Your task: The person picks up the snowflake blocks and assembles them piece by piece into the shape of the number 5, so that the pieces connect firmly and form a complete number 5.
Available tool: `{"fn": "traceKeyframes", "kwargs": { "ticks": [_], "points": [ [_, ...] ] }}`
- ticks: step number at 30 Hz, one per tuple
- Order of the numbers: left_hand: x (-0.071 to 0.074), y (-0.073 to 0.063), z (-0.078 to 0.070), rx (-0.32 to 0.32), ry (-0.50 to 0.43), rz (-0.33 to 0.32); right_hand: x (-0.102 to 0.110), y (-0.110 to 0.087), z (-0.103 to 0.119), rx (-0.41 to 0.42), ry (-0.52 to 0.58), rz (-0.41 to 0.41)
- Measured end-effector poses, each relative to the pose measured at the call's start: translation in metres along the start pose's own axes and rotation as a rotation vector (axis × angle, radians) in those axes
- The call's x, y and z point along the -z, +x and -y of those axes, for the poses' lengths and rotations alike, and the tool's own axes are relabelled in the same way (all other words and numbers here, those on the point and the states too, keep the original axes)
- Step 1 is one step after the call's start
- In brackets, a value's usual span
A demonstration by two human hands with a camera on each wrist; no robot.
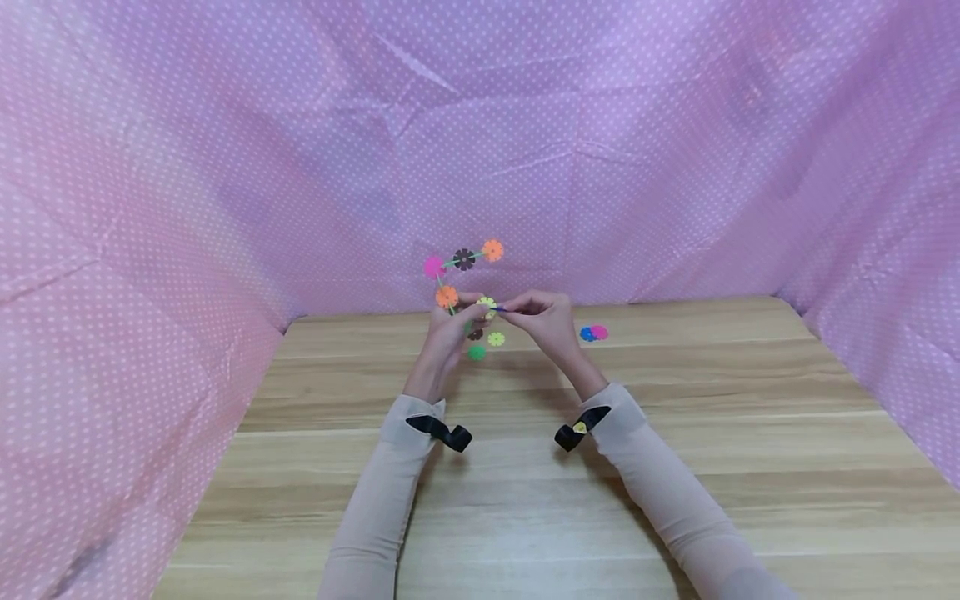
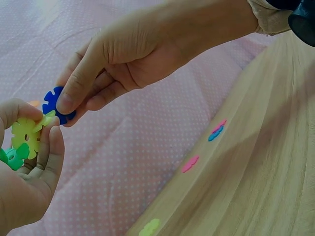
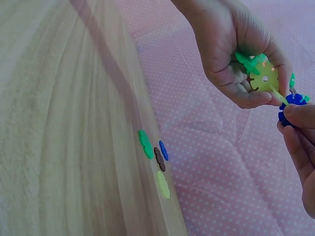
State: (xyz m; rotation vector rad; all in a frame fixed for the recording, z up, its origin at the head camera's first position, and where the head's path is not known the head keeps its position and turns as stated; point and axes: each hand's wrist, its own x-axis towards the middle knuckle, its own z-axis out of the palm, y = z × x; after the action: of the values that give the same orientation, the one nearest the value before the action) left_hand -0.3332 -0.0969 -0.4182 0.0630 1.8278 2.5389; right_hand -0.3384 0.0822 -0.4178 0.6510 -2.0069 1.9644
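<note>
Disc of dark-blue notched plastic [image 2: 51, 101] is pinched in the right hand [image 1: 549, 318], up against the yellow part of a multicolour chain of notched plastic discs [image 1: 447, 297] that the left hand [image 1: 447, 333] pinches. Rest of it curls up far-left. At the pale wooden table's [image 1: 525, 533] far side, 1 blue plastic disc [image 1: 587, 334] and 1 pink plastic disc [image 1: 600, 332] overlap to the right; 1 brown disc [image 1: 476, 335], 1 light-yellow disc [image 1: 497, 339] and 1 green disc [image 1: 477, 353] sit further left.

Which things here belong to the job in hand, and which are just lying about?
In use:
joined disc chain, in the left hand
held blue disc, in the right hand

Lying loose, possibly spares:
green disc
brown disc
yellow disc
blue discs
pink discs
</note>
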Motion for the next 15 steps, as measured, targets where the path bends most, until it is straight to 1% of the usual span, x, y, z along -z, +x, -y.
{"fn": "traceKeyframes", "kwargs": {
  "ticks": [4, 8, 10, 12, 15],
  "points": [
    [0.0003, 0.0001, 0.0011, -0.001, 0.006, 0.002, 0.0, 0.0004, -0.0032, -0.002, -0.007, 0.005],
    [0.0014, 0.0009, 0.0021, 0.005, 0.017, -0.004, 0.0031, 0.0013, -0.0039, 0.001, -0.031, 0.062],
    [0.0025, 0.0013, 0.0026, 0.001, 0.015, -0.003, 0.0053, 0.0019, -0.0036, -0.026, -0.047, 0.093],
    [0.0037, 0.0018, 0.0036, -0.018, 0.026, 0.006, 0.0077, 0.0024, -0.0032, -0.063, -0.06, 0.118],
    [0.005, 0.0019, 0.0047, -0.064, 0.071, 0.041, 0.0096, 0.0035, -0.003, -0.114, -0.065, 0.147]
  ]
}}
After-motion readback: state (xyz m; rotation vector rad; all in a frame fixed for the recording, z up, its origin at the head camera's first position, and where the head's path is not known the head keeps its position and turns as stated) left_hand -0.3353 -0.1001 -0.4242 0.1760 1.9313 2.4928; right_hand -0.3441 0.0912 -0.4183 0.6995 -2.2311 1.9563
